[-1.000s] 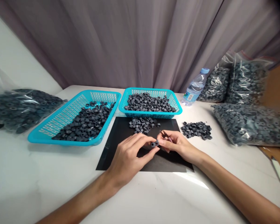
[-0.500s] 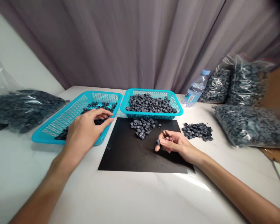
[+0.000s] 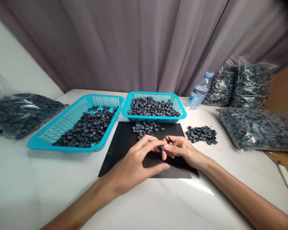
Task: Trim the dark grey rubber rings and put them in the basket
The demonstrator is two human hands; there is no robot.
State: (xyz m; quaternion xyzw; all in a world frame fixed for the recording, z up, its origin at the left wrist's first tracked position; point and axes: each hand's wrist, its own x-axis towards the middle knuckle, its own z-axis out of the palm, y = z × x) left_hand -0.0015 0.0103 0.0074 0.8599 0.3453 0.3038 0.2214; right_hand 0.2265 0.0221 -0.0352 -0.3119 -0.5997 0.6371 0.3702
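Note:
My right hand point(image 3: 176, 149) is closed over the black mat. A small dark grey ring-shaped piece point(image 3: 161, 148) sits at its fingertips, and the pointed dark blades of small scissors point(image 3: 168, 140) stick up from between the fingers. Most of the scissors is hidden in the palm. My left hand point(image 3: 139, 161) reaches across the mat from the left, fingertips at the ring piece and thumb spread well apart below. Whether its fingers touch the piece is hard to tell. Behind the hands lies a pile of similar ring pieces point(image 3: 146, 127) on the black mat point(image 3: 115, 143).
A turquoise basket point(image 3: 48, 132) of grey pieces stands at left, another turquoise basket point(image 3: 156, 119) at the back. Right of the mat lies a loose pile point(image 3: 201, 134). A water bottle point(image 3: 199, 91) and several filled plastic bags point(image 3: 256, 127) stand at right; one filled bag point(image 3: 24, 111) lies at far left.
My left hand has left the left basket and moved right to the ring piece, its thumb now spread. My right hand stays nearly in place, still holding the piece and scissors.

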